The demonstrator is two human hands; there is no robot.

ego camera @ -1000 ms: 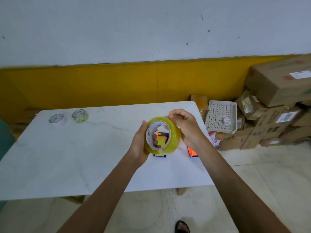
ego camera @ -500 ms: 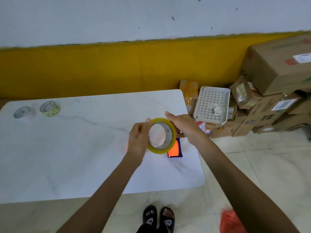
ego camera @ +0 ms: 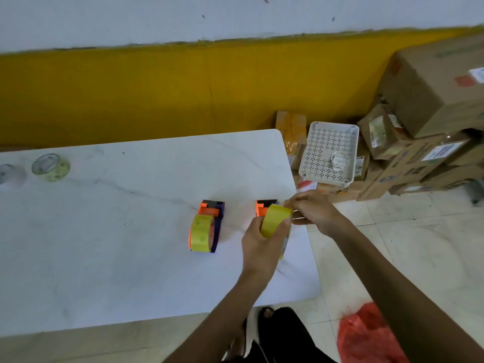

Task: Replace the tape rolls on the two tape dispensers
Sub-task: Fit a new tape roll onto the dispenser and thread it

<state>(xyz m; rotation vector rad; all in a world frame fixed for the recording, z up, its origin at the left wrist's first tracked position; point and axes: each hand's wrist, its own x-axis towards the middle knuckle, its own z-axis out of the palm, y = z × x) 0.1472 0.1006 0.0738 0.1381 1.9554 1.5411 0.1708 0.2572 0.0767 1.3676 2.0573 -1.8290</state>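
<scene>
My left hand (ego camera: 262, 247) grips a yellow tape roll (ego camera: 275, 220) held on edge over the right part of the white table (ego camera: 117, 244). My right hand (ego camera: 313, 212) pinches at the roll's right side, fingers closed on its edge or tape end. Behind the roll stands an orange and black tape dispenser (ego camera: 263, 205), mostly hidden. To its left a second orange and purple dispenser (ego camera: 209, 224) carries a yellow roll (ego camera: 201, 233). Two nearly used-up rolls lie at the far left: a yellowish roll (ego camera: 51, 167) and a clear roll (ego camera: 10, 175).
A white perforated basket (ego camera: 330, 153) leans on stacked cardboard boxes (ego camera: 432, 113) right of the table. A red plastic bag (ego camera: 366, 334) lies on the tiled floor at the lower right. My feet show under the table's near edge. A yellow and white wall is behind.
The view has tilted down and both dispensers show now. My hands have lowered the roll from facing me to edge-on by the right dispenser, and my right hand has closed on its side.
</scene>
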